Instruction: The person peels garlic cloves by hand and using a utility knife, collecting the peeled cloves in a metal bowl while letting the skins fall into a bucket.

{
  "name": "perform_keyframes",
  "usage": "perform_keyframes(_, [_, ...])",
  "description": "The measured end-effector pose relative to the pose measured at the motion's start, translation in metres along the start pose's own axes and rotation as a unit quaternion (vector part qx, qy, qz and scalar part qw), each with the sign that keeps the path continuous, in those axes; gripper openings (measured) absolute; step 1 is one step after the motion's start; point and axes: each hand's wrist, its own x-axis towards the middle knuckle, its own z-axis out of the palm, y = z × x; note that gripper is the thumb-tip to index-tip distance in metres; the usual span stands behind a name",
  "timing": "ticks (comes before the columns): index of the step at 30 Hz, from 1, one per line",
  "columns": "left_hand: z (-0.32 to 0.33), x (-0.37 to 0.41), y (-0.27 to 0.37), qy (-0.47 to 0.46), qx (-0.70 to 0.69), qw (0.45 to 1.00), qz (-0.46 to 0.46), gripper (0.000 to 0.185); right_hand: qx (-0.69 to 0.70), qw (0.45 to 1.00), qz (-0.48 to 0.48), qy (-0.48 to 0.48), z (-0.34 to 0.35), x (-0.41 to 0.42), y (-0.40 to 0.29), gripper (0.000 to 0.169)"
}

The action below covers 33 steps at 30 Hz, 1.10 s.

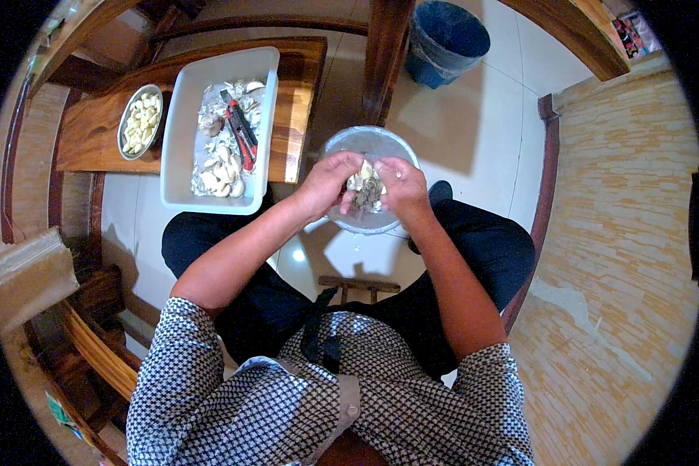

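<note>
Above a lined waste bin [370, 224], my left hand [329, 182] and my right hand [403, 189] are close together. A pale garlic clove [366, 169] is pinched between their fingertips, partly covered by the fingers. Papery skins [366, 201] show below, inside the bin. To the left, a white plastic tray [177, 175] holds unpeeled garlic cloves [224, 175], loose skins and a garlic bulb [211, 126]. A red and black utility knife [242, 133] lies across the skins there. Peeled cloves [141, 123] fill a metal bowl [126, 152] beyond the tray.
The bowl and tray rest on a wooden bench [294, 110], the tray overhanging its near edge. A blue bin [445, 46] with a clear liner stands farther off on the tiled floor. A wooden post [384, 58] rises near it. A patterned wall [617, 204] runs along the right.
</note>
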Motion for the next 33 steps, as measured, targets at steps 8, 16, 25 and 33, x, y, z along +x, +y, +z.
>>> perform_keyframes(8, [0.007,-0.003,0.01,-0.028,-0.052,0.998,-0.001,0.032,0.219,0.965,0.139,-0.048,-0.006,-0.007,-0.025,0.025])
perform_keyframes(16, [0.015,-0.011,0.021,-0.02,0.147,0.988,0.046,0.038,-0.092,0.987,-0.128,-0.037,-0.007,-0.003,-0.016,0.029])
perform_keyframes(25, [0.004,-0.007,0.018,-0.054,0.246,0.964,0.084,0.047,-0.103,0.983,-0.006,-0.149,-0.007,-0.017,-0.043,0.031])
perform_keyframes(33, [0.019,-0.019,0.025,-0.054,0.194,0.977,0.073,0.042,-0.118,0.986,-0.109,-0.041,-0.003,-0.012,-0.03,0.024])
